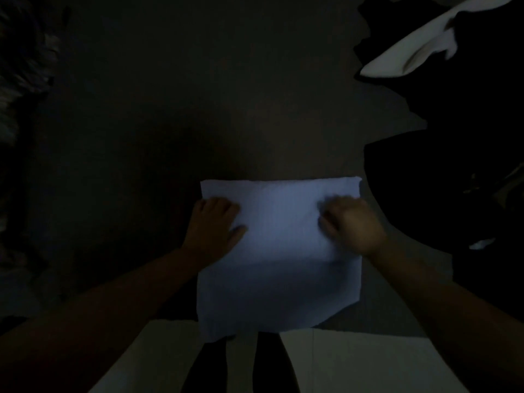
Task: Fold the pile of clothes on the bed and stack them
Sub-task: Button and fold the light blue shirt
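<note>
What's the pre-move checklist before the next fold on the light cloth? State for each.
1. Light cloth lies flat as a rectangle on the bed: ok.
2. Left hand rests on the cloth's left edge, fingers flat: ok.
3. Right hand on the cloth's right side, fingers curled; whether it actually pinches fabric: cannot tell, blurred and dim.
4. Near edge of the cloth overhangs the bed edge: not ok for a clean fold.
5. Free bed surface beyond the cloth's far edge: ok.
6. Dark clothes pile on the right sits close to the cloth's right corner; touching or not: cannot tell.
</note>
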